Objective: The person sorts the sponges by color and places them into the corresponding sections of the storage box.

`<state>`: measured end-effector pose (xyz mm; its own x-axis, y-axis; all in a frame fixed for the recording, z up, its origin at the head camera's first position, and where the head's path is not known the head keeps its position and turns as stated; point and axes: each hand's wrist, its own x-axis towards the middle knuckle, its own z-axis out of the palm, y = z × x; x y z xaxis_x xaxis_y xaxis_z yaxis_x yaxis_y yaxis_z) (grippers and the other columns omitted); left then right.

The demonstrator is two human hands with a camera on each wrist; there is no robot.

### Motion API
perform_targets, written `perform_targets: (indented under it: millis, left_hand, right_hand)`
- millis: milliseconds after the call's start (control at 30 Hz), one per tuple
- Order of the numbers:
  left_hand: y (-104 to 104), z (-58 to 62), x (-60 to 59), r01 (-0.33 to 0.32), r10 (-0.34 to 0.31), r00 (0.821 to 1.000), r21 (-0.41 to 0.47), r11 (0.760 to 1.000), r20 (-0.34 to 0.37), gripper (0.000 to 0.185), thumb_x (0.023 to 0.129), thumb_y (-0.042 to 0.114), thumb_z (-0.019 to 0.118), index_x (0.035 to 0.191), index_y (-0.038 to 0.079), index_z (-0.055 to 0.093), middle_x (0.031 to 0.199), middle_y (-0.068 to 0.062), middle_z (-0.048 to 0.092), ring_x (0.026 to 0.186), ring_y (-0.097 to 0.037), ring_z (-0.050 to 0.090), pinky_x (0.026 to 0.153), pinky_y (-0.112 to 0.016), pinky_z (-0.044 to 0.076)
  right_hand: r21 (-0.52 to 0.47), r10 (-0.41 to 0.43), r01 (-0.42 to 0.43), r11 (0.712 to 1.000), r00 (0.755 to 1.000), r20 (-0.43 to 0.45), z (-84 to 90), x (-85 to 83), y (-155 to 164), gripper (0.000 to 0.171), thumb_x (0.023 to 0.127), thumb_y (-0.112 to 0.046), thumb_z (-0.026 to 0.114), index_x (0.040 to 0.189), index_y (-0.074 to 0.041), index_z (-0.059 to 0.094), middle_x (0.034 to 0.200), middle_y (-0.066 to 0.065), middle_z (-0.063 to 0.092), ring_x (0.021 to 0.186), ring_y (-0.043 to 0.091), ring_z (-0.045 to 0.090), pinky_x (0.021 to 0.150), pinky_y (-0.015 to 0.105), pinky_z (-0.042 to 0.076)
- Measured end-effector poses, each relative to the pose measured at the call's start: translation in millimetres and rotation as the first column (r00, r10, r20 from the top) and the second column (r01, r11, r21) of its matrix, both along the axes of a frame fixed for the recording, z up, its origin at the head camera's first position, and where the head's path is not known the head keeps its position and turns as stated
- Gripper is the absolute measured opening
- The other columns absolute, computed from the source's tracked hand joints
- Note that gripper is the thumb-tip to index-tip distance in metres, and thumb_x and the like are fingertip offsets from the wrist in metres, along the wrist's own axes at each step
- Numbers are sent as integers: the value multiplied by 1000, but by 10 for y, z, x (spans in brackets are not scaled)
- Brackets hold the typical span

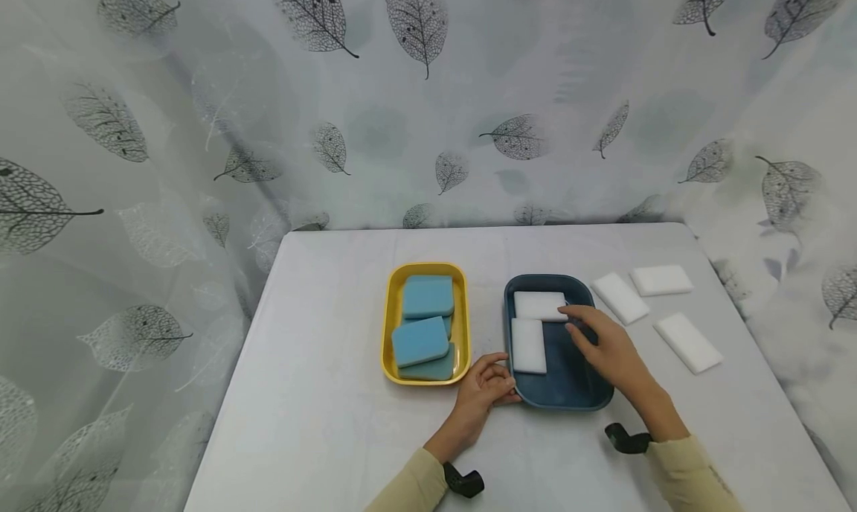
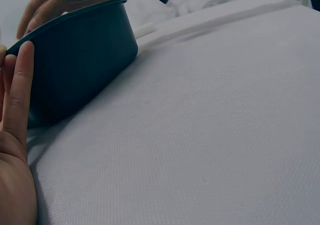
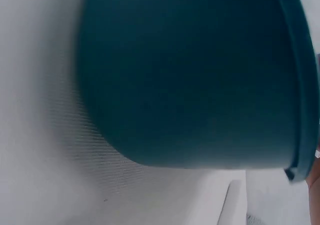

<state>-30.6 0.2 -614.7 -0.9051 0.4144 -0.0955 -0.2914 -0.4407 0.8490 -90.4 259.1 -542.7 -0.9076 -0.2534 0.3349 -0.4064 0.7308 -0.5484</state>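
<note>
A dark blue tray holds two white sponges: one lies crosswise at its far end, the other lengthwise along its left side. At the near left corner my left hand holds the tray's edge. The left wrist view shows its thumb straight against the outer wall. Over the tray's right side reaches my right hand. Its index fingertip touches the right end of the crosswise sponge, and its thumb stands a little apart. In the right wrist view the tray's outer wall hides most of that hand.
Left of the blue tray stands a yellow tray with several blue sponges piled inside. To the right lie three loose white sponges on the white tabletop. A leaf-patterned curtain hangs behind the table.
</note>
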Motion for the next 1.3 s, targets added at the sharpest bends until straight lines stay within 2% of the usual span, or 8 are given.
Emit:
perform_targets:
  millis: [200, 367, 600, 667, 733, 867, 1100, 1300]
  left_hand:
    - [5, 1, 2, -6, 6, 1000, 7, 1000, -12, 53, 95, 6, 62, 144, 1, 40, 104, 2, 59, 87, -7, 63, 81, -31, 62]
    - [9, -10, -1, -10, 10, 1000, 7, 1000, -3, 53, 95, 6, 63, 143, 2, 42, 103, 2, 59, 87, -7, 63, 81, -31, 62]
    - [4, -19, -7, -7, 7, 1000, -8, 1000, 12, 53, 94, 6, 64, 143, 4, 43, 103, 2, 59, 86, -7, 63, 81, -31, 62]
    - [-4, -23, -10, -5, 5, 1000, -8, 1000, 12, 53, 94, 6, 64, 143, 4, 42, 103, 3, 59, 86, -6, 63, 81, -31, 62]
    - [-8, -26, -14, -3, 3, 1000, -3, 1000, 13, 54, 94, 6, 64, 143, 3, 42, 102, 3, 59, 86, -7, 63, 81, -31, 62]
    - [-8, -30, -21, 2, -2, 1000, 3, 1000, 17, 53, 94, 6, 64, 143, 3, 42, 102, 3, 59, 86, -6, 63, 82, -31, 62]
    - [0, -35, -19, -2, 1, 1000, 13, 1000, 7, 53, 94, 6, 64, 143, 4, 42, 103, 2, 59, 86, -6, 63, 81, -31, 62]
    - [3, -36, -13, -10, 10, 1000, 26, 1000, -21, 52, 96, 6, 62, 143, 2, 41, 102, 2, 60, 86, -7, 63, 80, -31, 62]
  right_hand:
    - [-151, -114, 105, 983, 992, -53, -51, -16, 110, 39, 91, 0, 66, 129, -9, 63, 121, 11, 67, 100, 3, 59, 88, 0, 39]
    - [-208, -206, 195, 958, 978, -33, -80, -31, 197, 37, 96, -6, 61, 133, -9, 60, 124, 14, 66, 109, 5, 57, 90, -4, 38]
    - [-240, -410, 410, 880, 911, 52, -163, -62, 320, 35, 98, -12, 59, 133, -11, 60, 128, 12, 66, 110, 19, 60, 87, -2, 39]
    - [-256, -459, 462, 849, 885, 73, -185, -78, 344, 36, 98, -13, 58, 134, -9, 59, 130, 13, 64, 114, 26, 60, 90, 6, 44]
    - [-262, -502, 507, 821, 860, 89, -204, -98, 367, 37, 98, -13, 57, 135, -7, 57, 132, 16, 62, 117, 32, 58, 96, 22, 50]
    - [-271, -556, 563, 781, 824, 112, -241, -149, 409, 42, 97, -11, 58, 137, -1, 53, 135, 25, 55, 123, 42, 52, 98, 57, 47]
    - [-188, -590, 622, 760, 782, 202, -291, -257, 490, 56, 94, -11, 61, 145, 2, 42, 141, 32, 44, 127, 48, 40, 102, 65, 35]
    - [-69, -593, 632, 772, 754, 281, -324, -337, 535, 67, 92, -11, 63, 149, 6, 30, 146, 35, 35, 132, 53, 34, 106, 69, 31]
